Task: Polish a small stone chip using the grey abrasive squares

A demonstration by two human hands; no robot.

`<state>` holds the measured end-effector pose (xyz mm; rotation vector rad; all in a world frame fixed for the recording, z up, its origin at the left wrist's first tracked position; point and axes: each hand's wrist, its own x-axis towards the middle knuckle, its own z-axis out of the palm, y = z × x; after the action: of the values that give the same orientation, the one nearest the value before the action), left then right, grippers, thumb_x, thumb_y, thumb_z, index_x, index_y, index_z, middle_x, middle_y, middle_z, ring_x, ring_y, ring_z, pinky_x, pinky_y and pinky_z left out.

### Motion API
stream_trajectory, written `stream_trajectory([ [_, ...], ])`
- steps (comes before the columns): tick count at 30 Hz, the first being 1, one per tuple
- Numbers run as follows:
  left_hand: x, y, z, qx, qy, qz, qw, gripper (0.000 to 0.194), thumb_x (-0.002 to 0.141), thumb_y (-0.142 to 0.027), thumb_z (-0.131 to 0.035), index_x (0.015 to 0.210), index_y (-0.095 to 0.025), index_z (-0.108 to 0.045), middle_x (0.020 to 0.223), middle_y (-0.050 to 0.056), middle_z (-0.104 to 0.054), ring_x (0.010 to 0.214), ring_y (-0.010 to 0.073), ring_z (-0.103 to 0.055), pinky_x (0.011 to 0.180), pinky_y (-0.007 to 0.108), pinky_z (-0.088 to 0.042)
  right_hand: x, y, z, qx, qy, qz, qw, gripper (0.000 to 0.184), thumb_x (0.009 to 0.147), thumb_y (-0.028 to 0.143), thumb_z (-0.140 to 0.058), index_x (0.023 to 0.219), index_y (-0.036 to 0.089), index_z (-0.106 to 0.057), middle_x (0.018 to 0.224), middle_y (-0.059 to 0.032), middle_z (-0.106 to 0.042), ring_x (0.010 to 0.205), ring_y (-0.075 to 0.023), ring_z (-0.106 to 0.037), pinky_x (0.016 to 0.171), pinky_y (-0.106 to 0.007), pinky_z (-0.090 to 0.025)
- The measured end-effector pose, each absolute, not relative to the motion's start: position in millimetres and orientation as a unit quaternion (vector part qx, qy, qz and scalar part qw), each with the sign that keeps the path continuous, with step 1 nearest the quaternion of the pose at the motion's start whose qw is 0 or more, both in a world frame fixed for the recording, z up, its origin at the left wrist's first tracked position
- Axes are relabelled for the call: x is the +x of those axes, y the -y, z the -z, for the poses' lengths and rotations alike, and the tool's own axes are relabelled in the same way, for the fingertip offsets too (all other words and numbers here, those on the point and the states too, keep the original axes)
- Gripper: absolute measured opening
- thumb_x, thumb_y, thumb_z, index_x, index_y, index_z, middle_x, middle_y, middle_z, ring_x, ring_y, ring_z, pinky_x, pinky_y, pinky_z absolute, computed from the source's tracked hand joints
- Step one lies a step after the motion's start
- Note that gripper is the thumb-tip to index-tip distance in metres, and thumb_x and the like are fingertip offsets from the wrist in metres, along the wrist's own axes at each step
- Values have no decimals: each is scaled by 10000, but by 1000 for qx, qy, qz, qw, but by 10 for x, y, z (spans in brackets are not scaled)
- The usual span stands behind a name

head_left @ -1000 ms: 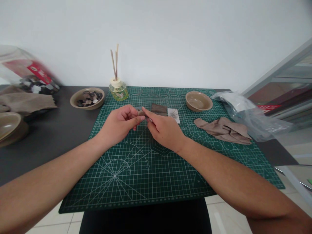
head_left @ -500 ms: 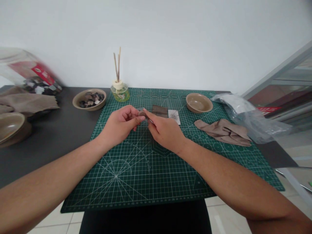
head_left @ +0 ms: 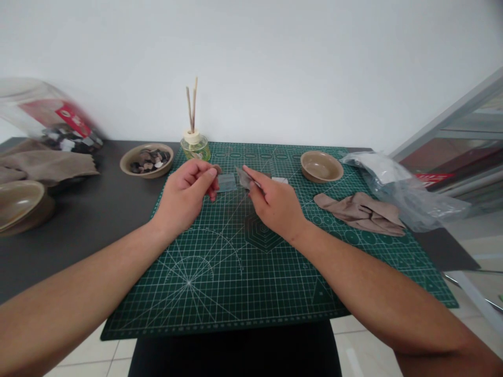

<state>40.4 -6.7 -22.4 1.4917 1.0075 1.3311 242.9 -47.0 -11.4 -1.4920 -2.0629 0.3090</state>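
Note:
Between thumb and fingers of my left hand is a small round brown piece, partly covered by the fingertips. My right hand is closed on a thin grey sheet, tilted on edge and facing the left hand across a small gap. A flat blue-grey rectangle lies on the green cutting mat between the hands. Beyond the right hand, a white piece of paper shows in part; the hand hides most of the dark brown rectangle beside it.
A bowl of small dark and brown pieces stands left, near a reed diffuser. Another bowl, a crumpled brown cloth and a clear plastic bag lie right. At far left are a bowl, cloth and plastic container.
My hands have moved apart; the round piece and the grey sheet no longer touch. The left hand went left, the right slightly right, uncovering the blue-grey rectangle.

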Motion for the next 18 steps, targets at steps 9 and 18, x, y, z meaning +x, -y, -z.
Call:
stream_trajectory([
  [9, 422, 67, 228, 584, -383, -586, 412, 146, 784, -214, -780, 798, -214, -634, 723, 5, -700, 602, 160, -633, 583, 326, -550, 2482, 431, 204, -541, 672, -240, 446, 435, 1060, 383, -464, 1434, 253, -645, 1193, -49, -810, 811, -197, -803, 768, -342, -643],
  [18, 286, -136, 247, 585, -380, -639, 324, 204, 818, -214, -779, 953, -251, -632, 819, -25, -566, 700, 137, -539, 647, 311, -502, 2449, 371, 263, -535, 667, -271, 442, 328, 979, 339, -556, 1284, 236, -619, 1007, -26, -799, 704, -193, -765, 739, -362, -622],
])
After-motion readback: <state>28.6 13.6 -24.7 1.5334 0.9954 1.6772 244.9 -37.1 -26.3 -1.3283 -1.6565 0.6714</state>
